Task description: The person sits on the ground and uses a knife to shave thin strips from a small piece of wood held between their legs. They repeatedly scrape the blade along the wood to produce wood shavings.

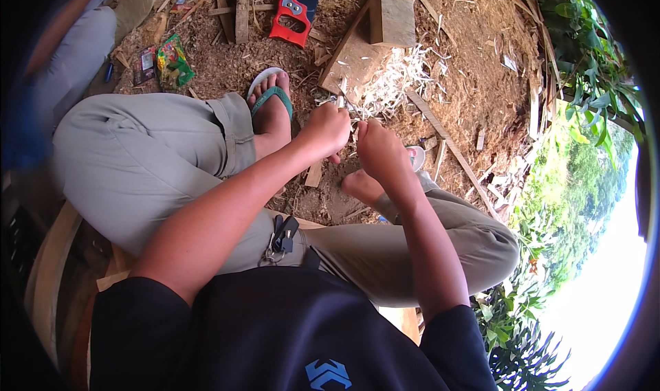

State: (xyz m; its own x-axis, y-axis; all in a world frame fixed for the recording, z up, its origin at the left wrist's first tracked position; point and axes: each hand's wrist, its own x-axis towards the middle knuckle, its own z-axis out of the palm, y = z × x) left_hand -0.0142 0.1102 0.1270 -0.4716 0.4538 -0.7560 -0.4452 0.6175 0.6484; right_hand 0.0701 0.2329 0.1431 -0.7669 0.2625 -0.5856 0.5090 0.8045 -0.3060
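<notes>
My left hand [328, 128] is closed in a fist in front of my body, low over the ground between my feet. Beside it on the right, my right hand [379, 149] is closed too, its thumb side turned toward the left. Little separates the two hands. A small pale sliver shows at the top of my left fist, but what either hand grips is too hidden to name. Just beyond them lie curled pale wood shavings [392, 88], heaped against a wooden board [350, 60]. A squared wood block [393, 23] rests on that board.
A saw with a red handle [289, 28] lies at the far middle, near wood offcuts [242, 13]. Bright plastic packets [173, 62] lie at the left, near another person's leg [82, 44]. A thin wood strip [450, 147] slants across the ground at right, before leafy plants [584, 61].
</notes>
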